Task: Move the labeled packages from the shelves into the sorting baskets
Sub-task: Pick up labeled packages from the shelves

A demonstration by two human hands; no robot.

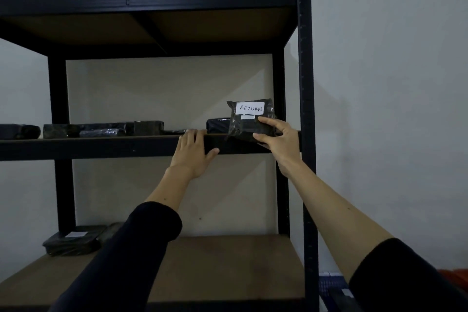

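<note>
Our right hand point(277, 138) grips the black package point(249, 121) with the white label point(250, 108) reading "RETURN", thumb on its front face, fingers curled round the lower right edge. We hold the package upright, tilted a bit, at the right end of the middle shelf point(101, 145), its lower edge over the shelf's front lip; can't tell if it touches the board. Just behind it to the left lies another black package point(217, 125), flat on the same shelf.

Our left hand point(193, 153) rests flat on the middle shelf's front edge, fingers straight and over the lip, thumb spread to the right, holding nothing. It's just left of the held package, not touching it.

Further left on that shelf there's a row of black packages point(101, 129), low and flat, labels not visible. The bottom shelf point(215, 261) has a stack of flat black packages point(73, 239) at back left, the top one with a white label, text unreadable.

The rack is a black metal frame point(305, 83) with brown boards, against a pale wall. Lower right, beside the rack, something blue point(329, 284) and something orange-red point(453, 276) show in part; can't tell what they are
</note>
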